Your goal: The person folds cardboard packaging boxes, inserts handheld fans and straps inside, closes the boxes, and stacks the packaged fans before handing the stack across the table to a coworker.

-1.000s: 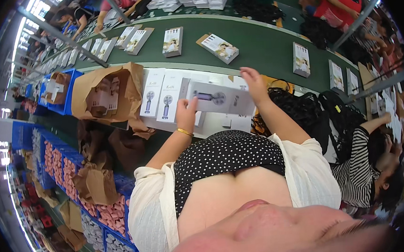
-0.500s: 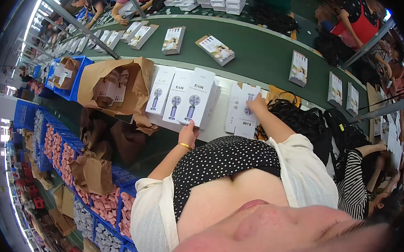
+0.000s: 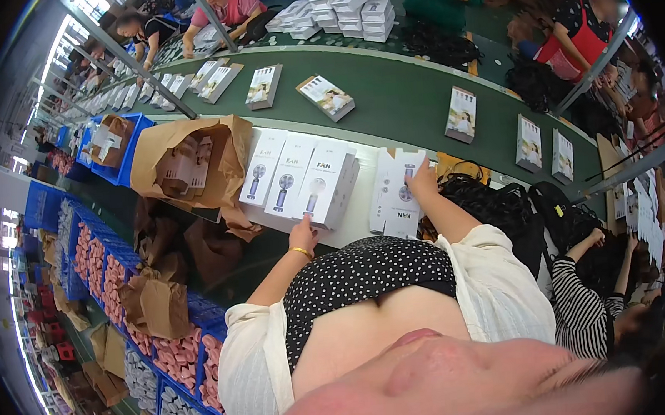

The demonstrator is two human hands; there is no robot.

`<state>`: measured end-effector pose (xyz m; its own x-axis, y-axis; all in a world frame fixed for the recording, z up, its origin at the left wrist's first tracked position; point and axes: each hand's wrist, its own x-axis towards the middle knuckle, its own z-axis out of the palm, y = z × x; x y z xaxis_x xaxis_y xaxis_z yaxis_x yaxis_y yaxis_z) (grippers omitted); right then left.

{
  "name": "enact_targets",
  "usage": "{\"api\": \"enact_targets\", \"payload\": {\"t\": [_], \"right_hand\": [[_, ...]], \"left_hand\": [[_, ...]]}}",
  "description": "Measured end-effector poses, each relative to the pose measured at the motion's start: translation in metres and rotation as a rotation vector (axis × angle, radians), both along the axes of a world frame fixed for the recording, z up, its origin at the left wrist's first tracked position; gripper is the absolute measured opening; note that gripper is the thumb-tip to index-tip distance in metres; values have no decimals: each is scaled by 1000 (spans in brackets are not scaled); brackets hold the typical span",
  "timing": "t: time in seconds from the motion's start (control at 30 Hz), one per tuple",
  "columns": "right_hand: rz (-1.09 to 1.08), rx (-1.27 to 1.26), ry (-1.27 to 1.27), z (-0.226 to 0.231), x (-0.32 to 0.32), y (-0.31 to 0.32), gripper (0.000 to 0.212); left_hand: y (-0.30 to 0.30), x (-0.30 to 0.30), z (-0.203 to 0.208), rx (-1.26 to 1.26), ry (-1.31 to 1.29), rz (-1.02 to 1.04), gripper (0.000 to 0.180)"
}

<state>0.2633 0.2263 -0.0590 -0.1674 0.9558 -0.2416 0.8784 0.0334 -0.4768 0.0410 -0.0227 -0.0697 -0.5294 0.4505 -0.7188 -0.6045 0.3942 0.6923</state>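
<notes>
Three white fan boxes (image 3: 317, 184) with a printed handheld fan lie side by side at the edge of the work surface in front of me. My left hand (image 3: 302, 239), with a yellow band on its wrist, has its fingers at the near end of the rightmost box; what the fingers do beneath the edge is hidden. To the right of the row, apart from it, lies a white printed fan carton (image 3: 395, 195) that looks flat. My right hand (image 3: 423, 184) is closed on its right edge, with the fingers over the printed face.
A green conveyor belt (image 3: 388, 119) carries several photo-printed boxes (image 3: 325, 96). An open brown paper bag (image 3: 190, 159) stands at left, above blue crates (image 3: 196, 356) of pink and grey parts. Black cords (image 3: 475, 205) lie at right. Stacked boxes (image 3: 353, 9) and co-workers are across the belt.
The photo-printed boxes on the belt have shifted to the left in view. The head view has moved slightly. Both my hands stay at the same boxes, the left one a little lower in the picture.
</notes>
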Motion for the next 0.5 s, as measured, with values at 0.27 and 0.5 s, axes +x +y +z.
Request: {"api": "enact_targets", "payload": {"t": [0.27,0.5], "right_hand": [[189,103,895,46,-3,-37,30],[325,84,993,82,-9,-89,27]], "left_hand": [[36,-4,31,298,789,-218,18],[106,29,65,363,647,-453,30]]}}
